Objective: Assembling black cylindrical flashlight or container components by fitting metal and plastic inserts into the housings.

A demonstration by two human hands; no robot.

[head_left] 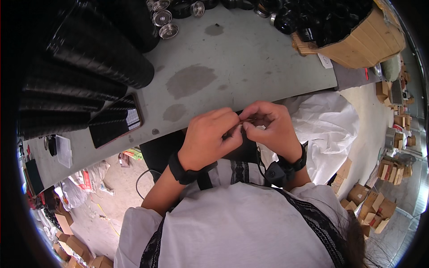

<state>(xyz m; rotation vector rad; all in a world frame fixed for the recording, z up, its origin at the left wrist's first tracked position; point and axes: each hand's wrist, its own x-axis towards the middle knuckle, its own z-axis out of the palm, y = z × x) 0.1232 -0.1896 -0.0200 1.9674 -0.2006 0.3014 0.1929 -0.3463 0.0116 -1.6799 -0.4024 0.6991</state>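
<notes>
Close together at the table's near edge, my left hand (212, 131) and my right hand (271, 127) meet at their fingertips. Between them is a small, thin, dark piece (248, 120), pinched by the fingers of both hands. Its kind is too small to make out, and the fingers hide part of it. Both hands are closed, with thumbs pressed toward the index fingers. A black band circles each wrist, and the right one carries a small black device (278, 173).
Tall stacks of black round parts (103, 49) stand at the left, beside a phone (117, 120) on the grey table (241, 58). Metal cups (168, 31) lie at the back. A cardboard box (371, 40) of black parts sits back right; white sheeting (328, 129) hangs below.
</notes>
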